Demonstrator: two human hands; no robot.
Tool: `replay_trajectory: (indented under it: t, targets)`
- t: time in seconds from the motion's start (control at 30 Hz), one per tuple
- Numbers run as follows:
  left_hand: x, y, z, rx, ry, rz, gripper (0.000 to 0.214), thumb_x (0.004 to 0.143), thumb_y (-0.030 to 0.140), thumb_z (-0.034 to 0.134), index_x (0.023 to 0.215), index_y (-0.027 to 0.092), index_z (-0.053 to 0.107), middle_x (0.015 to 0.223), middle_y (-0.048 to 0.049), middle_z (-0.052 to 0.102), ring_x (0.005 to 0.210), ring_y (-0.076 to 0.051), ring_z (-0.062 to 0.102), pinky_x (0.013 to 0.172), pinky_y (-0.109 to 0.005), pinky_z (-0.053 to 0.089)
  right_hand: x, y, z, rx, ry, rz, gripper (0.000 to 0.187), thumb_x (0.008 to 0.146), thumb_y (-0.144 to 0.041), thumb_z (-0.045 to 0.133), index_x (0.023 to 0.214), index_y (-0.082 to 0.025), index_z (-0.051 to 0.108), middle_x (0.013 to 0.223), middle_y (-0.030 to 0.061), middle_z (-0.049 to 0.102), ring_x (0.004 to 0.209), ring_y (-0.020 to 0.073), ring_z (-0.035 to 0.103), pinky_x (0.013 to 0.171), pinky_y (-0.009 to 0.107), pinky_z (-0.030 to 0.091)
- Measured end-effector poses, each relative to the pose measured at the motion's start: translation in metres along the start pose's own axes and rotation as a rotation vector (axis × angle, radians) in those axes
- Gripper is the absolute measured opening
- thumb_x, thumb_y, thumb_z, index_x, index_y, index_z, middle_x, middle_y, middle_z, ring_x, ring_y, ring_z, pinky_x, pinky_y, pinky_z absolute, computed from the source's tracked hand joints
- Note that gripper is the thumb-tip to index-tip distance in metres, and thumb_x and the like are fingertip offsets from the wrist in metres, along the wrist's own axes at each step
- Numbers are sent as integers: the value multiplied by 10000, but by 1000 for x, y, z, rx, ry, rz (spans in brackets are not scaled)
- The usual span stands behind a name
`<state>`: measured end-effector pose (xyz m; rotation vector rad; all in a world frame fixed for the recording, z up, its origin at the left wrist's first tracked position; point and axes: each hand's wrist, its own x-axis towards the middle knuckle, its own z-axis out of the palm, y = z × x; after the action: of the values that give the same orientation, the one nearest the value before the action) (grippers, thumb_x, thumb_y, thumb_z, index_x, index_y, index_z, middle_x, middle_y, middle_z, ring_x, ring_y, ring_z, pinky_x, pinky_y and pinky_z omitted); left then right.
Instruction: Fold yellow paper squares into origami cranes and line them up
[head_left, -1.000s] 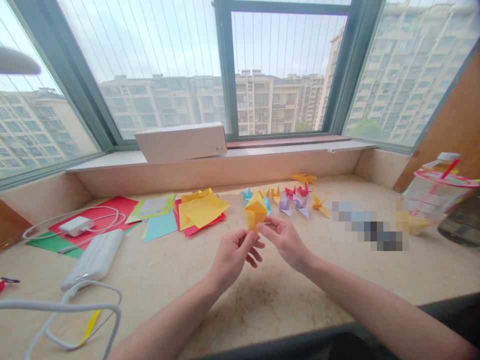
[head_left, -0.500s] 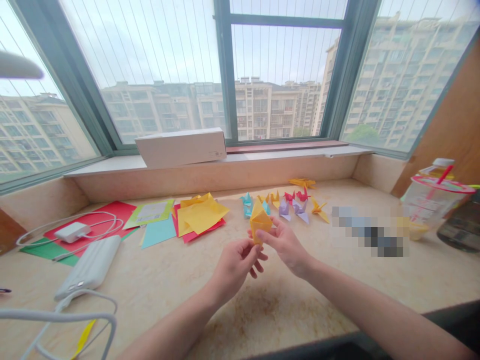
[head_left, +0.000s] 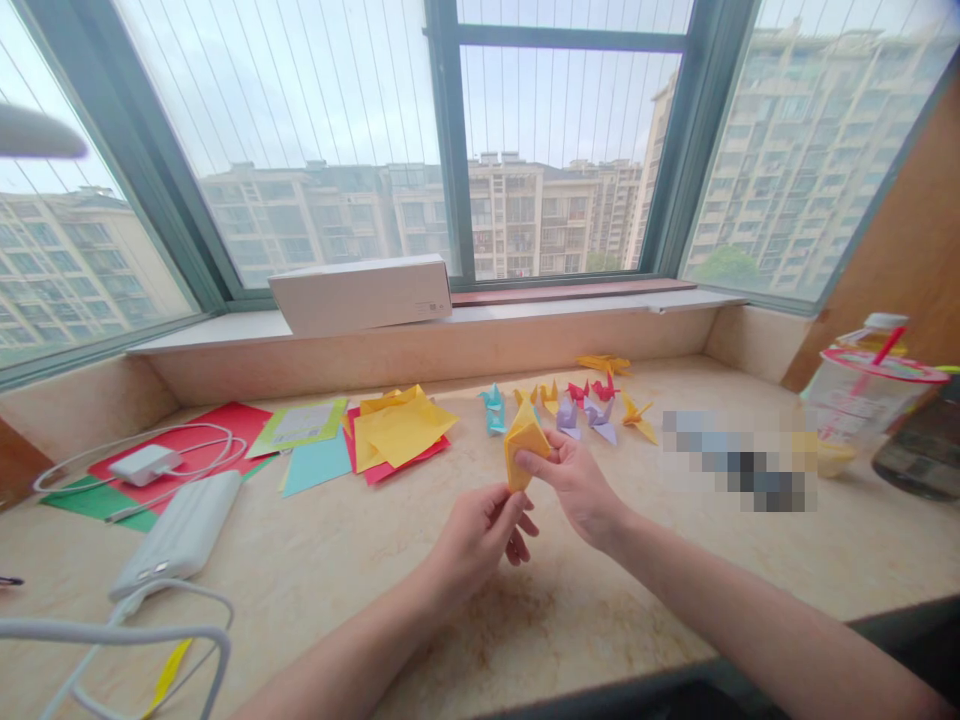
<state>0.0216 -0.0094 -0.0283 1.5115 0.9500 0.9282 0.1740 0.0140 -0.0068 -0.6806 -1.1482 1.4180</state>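
A folded yellow origami paper (head_left: 526, 440), diamond-like in outline, is held up over the stone counter between both hands. My right hand (head_left: 581, 485) grips it from the right side, thumb lying across the front face. At its lower tip, my left hand (head_left: 487, 525) pinches the paper between thumb and index finger, the other fingers curled loosely below. Behind the paper stand several small folded paper cranes: blue (head_left: 493, 410), lilac (head_left: 600, 422), red (head_left: 604, 388) and yellow (head_left: 637, 417). Part of the group is hidden by the held paper.
Left of the hands lie yellow sheets (head_left: 405, 430), a blue sheet (head_left: 319, 468) and red paper (head_left: 217, 420). A white power bank (head_left: 180, 530) and charger (head_left: 145, 465) with cables lie further left. A lidded plastic cup (head_left: 855, 410) stands right; a white box (head_left: 364, 297) rests on the sill.
The yellow paper has turned and tilted slightly to the right, its top now lower. Both hands keep hold of it and have shifted only a little.
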Motion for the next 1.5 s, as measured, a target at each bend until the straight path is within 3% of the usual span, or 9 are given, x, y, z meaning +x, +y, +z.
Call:
replay_trajectory:
  t: [0.33,0.63,0.83,0.9,1.0,1.1,1.17,1.33,1.5]
  targets:
    - [-1,1,-1,14,-92,-2,515,883,634,471,862,132,583,735,-69,694,480,-121,626,452,-224,479,-1,-5,0,-18,-71,-22,270,754,-347,786,922,-176,660,786,-4,674,656,118,569,642,252,427]
    - [-3,4,0,-4,-72,-4,462,871,594,529,811,140,592,703,-58,690,474,-121,620,463,-226,477,3,0,-4,3,-10,-44,233,734,-346,800,866,-185,694,809,4,672,706,140,561,694,278,427]
    - [-4,14,0,14,1,36,453,874,547,560,1055,134,610,975,-123,699,623,-163,697,502,-248,530,1,-1,-3,-3,-119,2,169,783,-294,759,859,-158,693,793,14,673,701,135,562,669,272,421]
    - [-3,16,0,-28,17,30,443,865,537,580,1031,127,610,953,-118,696,613,-167,700,510,-257,541,-1,-2,-1,-17,-161,26,161,794,-288,746,849,-149,687,773,15,670,673,128,560,630,260,414]
    - [-1,17,0,-98,12,11,421,861,525,594,950,113,611,867,-97,695,553,-152,684,497,-249,534,-4,-3,3,-19,-115,33,259,800,-308,742,1001,-174,647,786,10,688,638,121,577,602,251,428]
    - [0,18,-2,-139,37,3,403,854,510,613,936,115,606,877,-100,702,526,-141,675,467,-229,511,-5,-3,4,-15,-27,-31,566,788,-311,759,1275,-253,477,887,17,723,750,162,655,719,308,496]
    - [0,17,-3,-150,47,-4,396,850,505,622,935,119,608,889,-104,707,516,-138,672,457,-225,503,-4,-1,3,-52,4,-95,635,787,-311,760,1317,-280,412,913,17,724,820,186,675,778,344,508]
    - [0,16,-3,-163,35,-14,380,843,494,634,935,126,605,877,-97,713,515,-145,676,452,-229,501,-1,4,-2,-192,8,-145,370,813,-345,724,1110,-234,533,927,42,724,838,194,672,776,347,502]
    - [-1,16,-3,-161,23,-24,396,838,506,632,933,122,613,894,-112,724,506,-146,676,439,-224,492,0,4,-3,-225,4,-171,249,813,-358,714,954,-235,550,874,24,713,805,190,656,742,334,492]
